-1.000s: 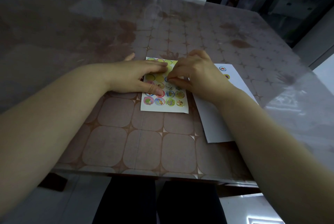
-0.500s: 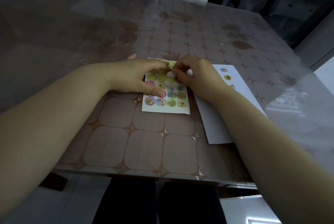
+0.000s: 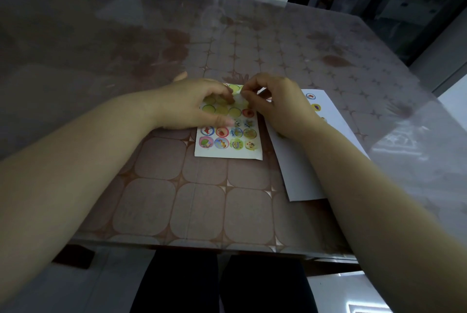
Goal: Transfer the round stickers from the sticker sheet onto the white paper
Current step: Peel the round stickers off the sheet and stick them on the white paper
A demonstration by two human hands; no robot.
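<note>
Unable to inspect the upper left of the sticker sheet (image 3: 228, 153): covered by the left hand (image 3: 188, 105). Unable to inspect its upper right corner: covered by the right hand (image 3: 279, 107). Cannot make out the round sticker (image 3: 240, 103) pinched over the sheet's top rows: blurred to a pale patch, no design legible. Cannot tell which fingertips touch it. Right of the sheet, cannot see the middle of the white paper (image 3: 300, 181): masked by the right forearm (image 3: 353, 186). Can see only a sliver of one placed sticker (image 3: 323, 118) at the wrist. Too small to read: designs of the two placed stickers (image 3: 311, 96) beyond it.
</note>
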